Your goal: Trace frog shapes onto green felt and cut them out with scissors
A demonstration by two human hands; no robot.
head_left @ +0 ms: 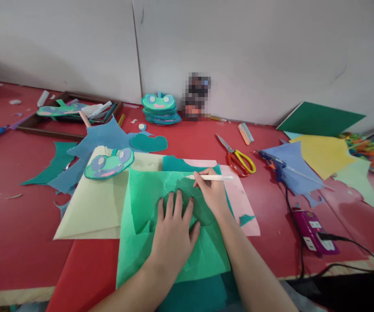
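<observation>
Green felt [206, 253] covers the lower centre of the frame, layered over other sheets on a red counter [190, 141] that stretches from edge to edge below a pale wall [255, 56]. Cream sheets [92, 212] extend to its left, and pink felt [241, 195] shows on its right. Toward the upper left, jagged blue felt [100, 141] lies near a brown tray [50, 133] of markers; at upper right, a dark green board [320, 119] leans at the wall, with yellow felt [323, 154] before it.

At centre, a person's left hand [174, 223] rests on the green felt with fingers spread, its grip released, while the right hand [211, 190], just above and to the right, has its grip closed around a white pen [214, 177]. Frog-faced cutouts [159, 110] are stacked at upper centre, and a single frog face [109, 164] lies on the cream sheets. Right of centre are scissors [235, 156] with red and yellow handles and a blue glue gun [276, 164]. Under the pen's tip runs a thin white outline [166, 182].
</observation>
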